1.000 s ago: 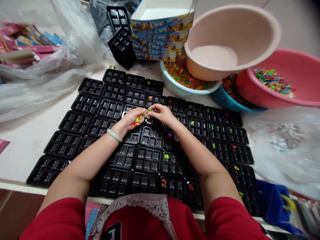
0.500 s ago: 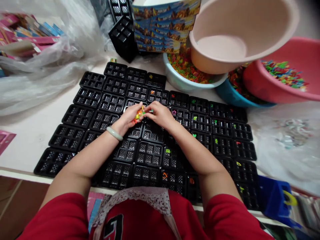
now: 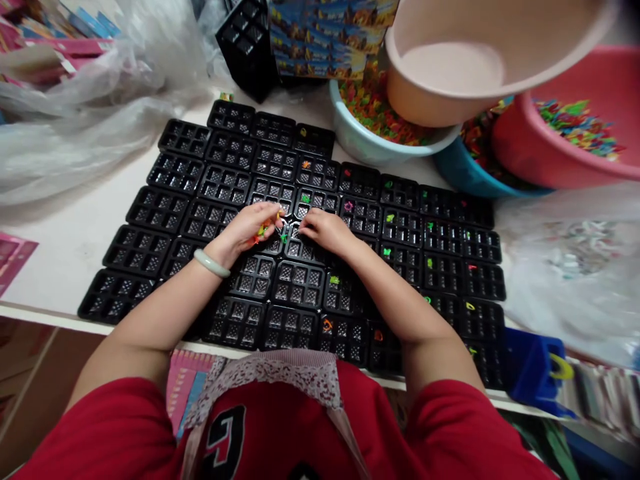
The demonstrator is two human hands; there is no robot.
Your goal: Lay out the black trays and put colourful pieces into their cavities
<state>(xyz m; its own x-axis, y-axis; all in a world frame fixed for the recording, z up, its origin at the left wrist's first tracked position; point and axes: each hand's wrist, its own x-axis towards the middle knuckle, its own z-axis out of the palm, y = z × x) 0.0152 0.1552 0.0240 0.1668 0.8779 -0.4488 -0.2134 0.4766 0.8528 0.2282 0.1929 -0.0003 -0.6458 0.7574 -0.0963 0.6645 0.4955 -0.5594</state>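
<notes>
My left hand (image 3: pixel 253 227), with a pale bangle (image 3: pixel 212 263) on its wrist, is cupped round several small plastic pieces (image 3: pixel 261 231) in orange, yellow and green. A green piece (image 3: pixel 283 237) shows beside its fingertips; whether it is held or lies in a tray I cannot tell. Just to the right, my right hand (image 3: pixel 324 230) is low over a black compartment tray (image 3: pixel 303 248), its fingers pinched together. What they hold, if anything, is hidden. Several trays to the right have single small pieces in them, such as a green piece (image 3: pixel 335 280) and an orange piece (image 3: pixel 327 325).
Black trays (image 3: pixel 299 283) cover the table's middle. At the back right stand a light blue basin (image 3: pixel 360 143) of small pieces, a beige basin (image 3: pixel 445 67) and a pink basin (image 3: pixel 560 163). Printed boxes (image 3: pixel 325 40) stand behind. Plastic sheeting (image 3: pixel 90 127) lies left, a blue holder (image 3: pixel 533 370) right.
My hands have moved apart, the left one to the left and the right one slightly right and down onto a tray. The whole view has shifted a little.
</notes>
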